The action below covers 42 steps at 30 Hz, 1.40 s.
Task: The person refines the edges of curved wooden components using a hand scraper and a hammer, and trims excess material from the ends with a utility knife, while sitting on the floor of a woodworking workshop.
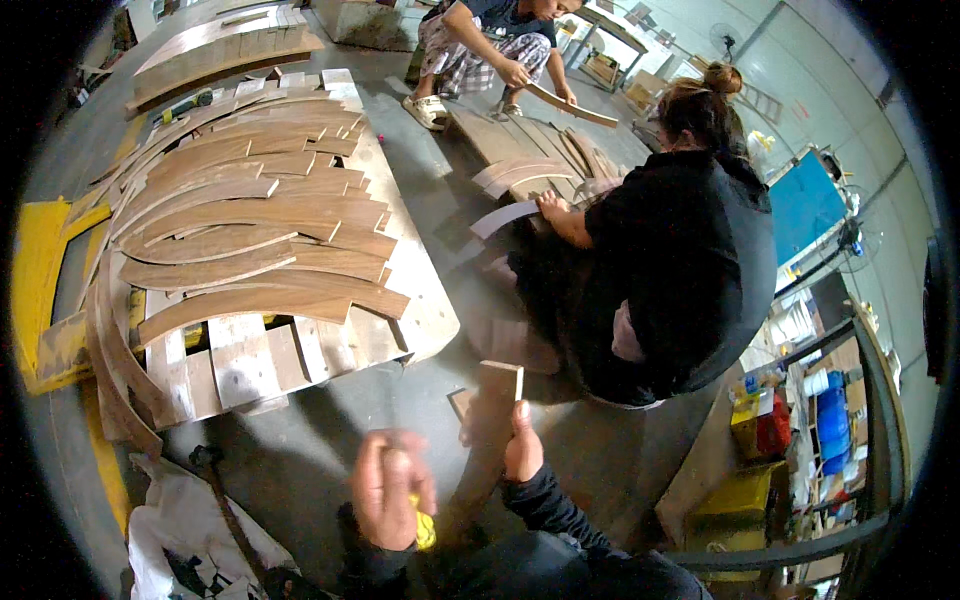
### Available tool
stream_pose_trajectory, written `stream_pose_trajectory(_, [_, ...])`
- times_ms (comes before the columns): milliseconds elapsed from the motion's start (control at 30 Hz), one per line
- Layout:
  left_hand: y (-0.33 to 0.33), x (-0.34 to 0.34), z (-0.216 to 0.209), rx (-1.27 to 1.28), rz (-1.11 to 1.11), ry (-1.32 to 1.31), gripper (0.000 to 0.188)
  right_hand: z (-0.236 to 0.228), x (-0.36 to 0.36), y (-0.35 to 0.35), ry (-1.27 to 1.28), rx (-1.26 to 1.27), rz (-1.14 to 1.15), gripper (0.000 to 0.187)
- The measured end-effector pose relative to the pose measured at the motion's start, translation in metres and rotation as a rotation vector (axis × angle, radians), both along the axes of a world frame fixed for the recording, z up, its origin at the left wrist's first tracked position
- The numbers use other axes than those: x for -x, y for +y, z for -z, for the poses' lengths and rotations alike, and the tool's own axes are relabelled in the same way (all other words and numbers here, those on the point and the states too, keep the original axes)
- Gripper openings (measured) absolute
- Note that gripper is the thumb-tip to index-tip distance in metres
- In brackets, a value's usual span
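The right grip (522,455), at the lower centre of the frame, is clamped on a wooden strip (494,412), thumb against its edge. Just left, the left grip (388,490) is blurred near a yellow object (425,528); whether it holds anything I cannot tell. Curved pieces (255,303) cover a pallet (432,312) at upper left.

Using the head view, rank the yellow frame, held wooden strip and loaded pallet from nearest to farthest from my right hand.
1. Held wooden strip: in the right hand.
2. Loaded pallet: ahead, to the left.
3. Yellow frame: far left, beyond the pallet.
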State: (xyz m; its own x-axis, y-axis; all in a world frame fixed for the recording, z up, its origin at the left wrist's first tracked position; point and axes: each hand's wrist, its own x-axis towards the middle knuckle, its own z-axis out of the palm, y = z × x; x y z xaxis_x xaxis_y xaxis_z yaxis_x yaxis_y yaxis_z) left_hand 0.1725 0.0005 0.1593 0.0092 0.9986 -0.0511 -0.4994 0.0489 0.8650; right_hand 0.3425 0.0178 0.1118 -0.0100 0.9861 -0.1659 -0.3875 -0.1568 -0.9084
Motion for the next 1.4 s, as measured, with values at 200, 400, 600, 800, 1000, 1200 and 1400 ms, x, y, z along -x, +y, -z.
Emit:
stream_pose_trajectory(200, [-0.027, -0.041, 0.05, -0.093, 0.163, 0.468, 0.029, -0.013, 0.004, 0.006, 0.099, 0.029, 0.038, 0.075])
stream_pose_trajectory(400, [-0.029, -0.058, 0.067, -0.189, 0.108, 0.646, 0.024, -0.017, 0.004, 0.008, 0.104, 0.053, -0.021, 0.083])
stream_pose_trajectory(600, [-0.025, -0.061, 0.062, -0.145, 0.08, 0.761, 0.022, -0.018, 0.014, 0.006, -0.003, 0.052, 0.156, 0.077])
stream_pose_trajectory(800, [-0.019, -0.056, 0.064, -0.107, 0.081, 0.778, 0.024, -0.001, 0.016, 0.002, -0.069, -0.059, 0.214, 0.064])
stream_pose_trajectory(1000, [-0.011, -0.056, 0.08, -0.246, -0.086, 0.626, 0.01, 0.002, 0.022, 0.0, -0.174, -0.119, 0.222, 0.059])
stream_pose_trajectory(1200, [0.038, 0.067, 0.118, 0.167, -0.519, -0.265, 0.024, 0.001, 0.02, -0.016, -0.149, -0.168, 0.241, 0.07])
stream_pose_trajectory(1400, [-0.013, -0.002, 0.061, 0.086, 0.227, 0.311, 0.028, -0.019, 0.017, -0.011, 0.086, -0.132, 0.156, 0.063])
